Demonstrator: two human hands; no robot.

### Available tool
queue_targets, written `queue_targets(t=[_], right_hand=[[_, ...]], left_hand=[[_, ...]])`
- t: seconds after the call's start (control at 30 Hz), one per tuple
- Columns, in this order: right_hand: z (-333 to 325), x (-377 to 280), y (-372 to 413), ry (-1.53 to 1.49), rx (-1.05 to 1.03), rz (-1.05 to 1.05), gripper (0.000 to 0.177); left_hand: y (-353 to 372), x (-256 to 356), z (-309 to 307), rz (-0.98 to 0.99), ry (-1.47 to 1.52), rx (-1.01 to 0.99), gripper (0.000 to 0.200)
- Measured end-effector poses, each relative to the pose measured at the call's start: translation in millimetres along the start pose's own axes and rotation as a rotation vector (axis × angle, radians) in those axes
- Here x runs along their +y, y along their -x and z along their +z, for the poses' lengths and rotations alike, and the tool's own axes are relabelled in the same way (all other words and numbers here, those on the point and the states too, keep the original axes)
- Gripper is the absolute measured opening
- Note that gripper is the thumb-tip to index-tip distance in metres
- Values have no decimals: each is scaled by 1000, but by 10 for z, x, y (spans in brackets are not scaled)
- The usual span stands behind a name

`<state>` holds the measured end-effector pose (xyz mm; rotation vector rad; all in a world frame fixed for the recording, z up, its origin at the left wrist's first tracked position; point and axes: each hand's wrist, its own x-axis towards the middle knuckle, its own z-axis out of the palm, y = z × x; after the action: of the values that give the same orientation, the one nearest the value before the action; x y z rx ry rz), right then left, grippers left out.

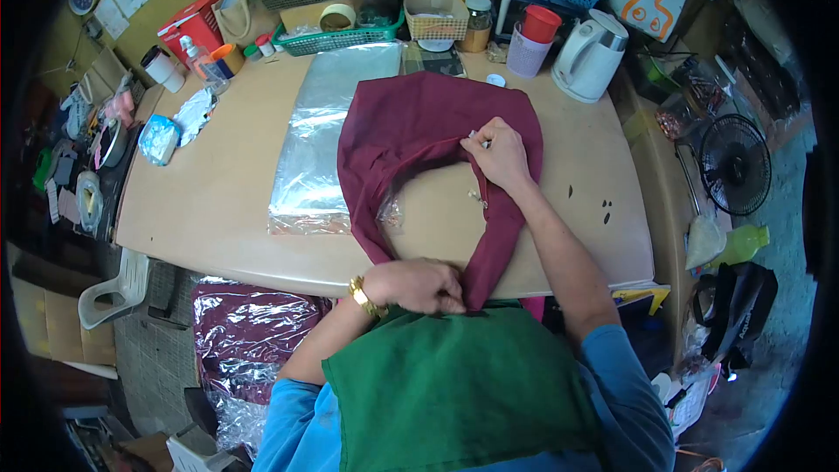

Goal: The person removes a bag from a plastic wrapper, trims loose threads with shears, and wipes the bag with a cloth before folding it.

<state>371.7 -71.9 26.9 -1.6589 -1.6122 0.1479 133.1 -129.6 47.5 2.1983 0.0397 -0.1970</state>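
Observation:
A maroon cloth piece [437,105], curved into a ring with a wide far part and narrower ends, lies on the table. At the ring's inner right edge, my right hand [500,156] pinches the cloth, and a small pale bit shows by the fingertips. Just below, small shiny metal bits [477,197] sit along the same edge. My left hand [418,286], with a gold watch [363,295] at the wrist, is closed on the narrow end of the cloth near the table's front edge. Its fingertips are partly hidden.
Clear plastic sheets [310,157] lie under the cloth's left side. Along the back stand a green basket [306,44], a jar [477,24], a lilac cup [527,54] and a white kettle [590,57]. Wrapped maroon packs [249,323] lie below the table [210,210]; a fan [734,164] is at right.

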Motion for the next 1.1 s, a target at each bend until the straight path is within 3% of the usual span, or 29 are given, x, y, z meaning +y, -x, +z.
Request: queue_targets(t=[0.07,0.1,0.17,0.2,0.27,0.37,0.5,0.57,0.6,0.7,0.8,0.87,0.93,1.0,1.1], right_hand=[[89,-167,-43,-122,92,32,21],[166,-216,-41,-163,114,38,20],[268,-319,-37,-205,113,60,20],[304,-358,-39,-240,118,87,20],[360,-380,-47,-252,135,77,20],[470,-239,-51,-290,213,78,19],[666,90,106,-240,185,104,18],[734,245,140,-277,171,52,17],[734,307,107,-279,166,48,17],[554,277,125,-835,35,337,12],[204,111,259,-907,-34,492,16],[66,-95,515,-928,-31,455,15],[26,-261,807,-868,-248,450,12],[55,-395,1019,-165,-237,92,14],[222,-272,1057,-247,-194,194,14]], left_hand=[[-4,-82,-161,-382,207,193,19],[-35,-132,-163,-388,205,202,19],[-229,-303,-66,-435,403,885,22],[-364,-475,33,-436,404,887,22],[-583,-687,215,-137,906,1012,18],[-616,-666,379,-71,957,1147,18],[-444,-646,382,-82,857,1098,21],[-359,-574,354,-256,806,993,39],[-366,-581,343,-257,807,999,39],[-381,-624,367,-186,1018,1047,49],[-406,-708,389,-168,1033,999,49],[-462,-670,371,-106,1180,1132,58],[-457,-633,324,-121,1140,1145,63],[-470,-671,331,-135,1104,1150,67],[-493,-806,415,-120,929,1185,57]])
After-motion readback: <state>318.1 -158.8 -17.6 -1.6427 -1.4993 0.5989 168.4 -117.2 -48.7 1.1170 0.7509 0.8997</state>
